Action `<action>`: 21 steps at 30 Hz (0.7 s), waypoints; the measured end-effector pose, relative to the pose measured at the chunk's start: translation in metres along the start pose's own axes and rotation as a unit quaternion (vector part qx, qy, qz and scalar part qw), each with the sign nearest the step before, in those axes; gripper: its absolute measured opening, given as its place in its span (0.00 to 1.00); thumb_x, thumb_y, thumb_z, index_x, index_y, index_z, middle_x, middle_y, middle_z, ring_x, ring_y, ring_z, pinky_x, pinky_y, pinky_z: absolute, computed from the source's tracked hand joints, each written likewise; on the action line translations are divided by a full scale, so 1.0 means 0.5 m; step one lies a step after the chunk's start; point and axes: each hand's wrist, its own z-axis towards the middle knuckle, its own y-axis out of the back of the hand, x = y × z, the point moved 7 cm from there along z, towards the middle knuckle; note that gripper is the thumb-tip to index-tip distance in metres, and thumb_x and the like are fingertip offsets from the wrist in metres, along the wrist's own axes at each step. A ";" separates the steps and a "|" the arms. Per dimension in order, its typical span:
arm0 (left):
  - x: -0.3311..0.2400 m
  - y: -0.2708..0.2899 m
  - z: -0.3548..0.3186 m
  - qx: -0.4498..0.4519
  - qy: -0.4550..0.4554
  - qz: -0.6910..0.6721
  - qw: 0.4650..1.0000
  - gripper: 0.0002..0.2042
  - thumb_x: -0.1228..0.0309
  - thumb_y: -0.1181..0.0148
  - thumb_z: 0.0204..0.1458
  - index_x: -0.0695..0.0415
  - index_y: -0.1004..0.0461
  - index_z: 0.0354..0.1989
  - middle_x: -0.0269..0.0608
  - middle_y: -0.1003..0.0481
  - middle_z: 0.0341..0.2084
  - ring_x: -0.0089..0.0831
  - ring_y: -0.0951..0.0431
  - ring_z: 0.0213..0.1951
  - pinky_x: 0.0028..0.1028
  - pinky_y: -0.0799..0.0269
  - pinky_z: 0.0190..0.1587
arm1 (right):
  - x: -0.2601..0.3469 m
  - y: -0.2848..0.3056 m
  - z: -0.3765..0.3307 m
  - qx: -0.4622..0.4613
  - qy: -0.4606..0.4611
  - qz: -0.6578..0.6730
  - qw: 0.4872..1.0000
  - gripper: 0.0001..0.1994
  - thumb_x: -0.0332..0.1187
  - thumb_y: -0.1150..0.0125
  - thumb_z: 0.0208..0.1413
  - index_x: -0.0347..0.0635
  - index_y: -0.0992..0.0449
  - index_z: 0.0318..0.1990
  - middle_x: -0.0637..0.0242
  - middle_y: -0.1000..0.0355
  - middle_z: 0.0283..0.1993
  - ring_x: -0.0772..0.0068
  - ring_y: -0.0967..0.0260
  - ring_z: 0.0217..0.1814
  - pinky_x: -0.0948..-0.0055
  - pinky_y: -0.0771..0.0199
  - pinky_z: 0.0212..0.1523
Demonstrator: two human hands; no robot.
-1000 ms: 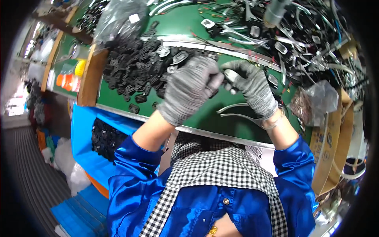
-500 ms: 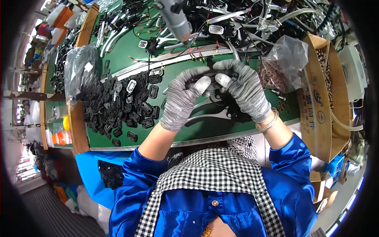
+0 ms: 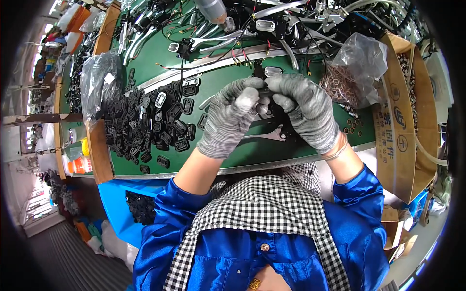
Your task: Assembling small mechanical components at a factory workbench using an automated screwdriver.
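My left hand [image 3: 228, 116], in a grey knit glove, is closed with thumb and fingertips pinched together. My right hand [image 3: 310, 114], gloved the same way, meets it fingertip to fingertip. A small dark part between them is mostly hidden by the fingers, so its kind cannot be told. Below the hands lies a silver brake lever [image 3: 267, 135] with a black mount, partly covered by the right hand. Just beyond the fingertips a black piece with a pale oblong face [image 3: 273, 71] shows. Left of my left hand spreads a heap of small black oblong plates [image 3: 162, 121].
More levers with wires [image 3: 228, 41] crowd the far side behind a metal strip [image 3: 165, 80]. A grey powered tool [image 3: 212, 10] hangs above. At right are a clear bag of copper-coloured rings [image 3: 340, 82], loose rings [image 3: 353, 127] and a cardboard box [image 3: 400, 140]. A wooden divider [image 3: 101, 150] stands left.
My right hand has turned, its fingers now curled over closer to the left hand's fingertips. The view has shifted slightly, and the hanging tool sits higher in it.
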 end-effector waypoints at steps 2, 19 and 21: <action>0.007 -0.014 0.000 0.038 0.063 -0.133 0.988 0.13 0.72 0.38 0.56 0.62 0.27 0.48 0.37 0.23 0.33 0.19 0.23 0.32 0.20 0.24 0.36 | 0.022 0.003 -0.002 0.026 0.171 -0.081 0.982 0.11 0.26 0.44 0.60 0.39 0.28 0.50 0.61 0.27 0.40 0.71 0.26 0.35 0.76 0.24 0.36; -0.016 -0.002 0.022 0.014 -0.038 0.099 0.994 0.16 0.79 0.40 0.54 0.64 0.30 0.52 0.42 0.24 0.41 0.26 0.21 0.37 0.24 0.23 0.41 | -0.090 0.000 -0.013 0.002 -0.346 0.281 0.895 0.11 0.32 0.41 0.61 0.35 0.26 0.47 0.66 0.25 0.40 0.81 0.26 0.33 0.84 0.25 0.33; -0.021 0.005 0.025 0.000 -0.034 0.125 0.992 0.16 0.79 0.40 0.55 0.65 0.30 0.51 0.43 0.24 0.41 0.26 0.21 0.38 0.24 0.23 0.41 | -0.088 -0.007 0.002 0.010 -0.345 0.248 0.905 0.11 0.32 0.40 0.60 0.35 0.26 0.46 0.67 0.25 0.38 0.82 0.27 0.32 0.84 0.25 0.31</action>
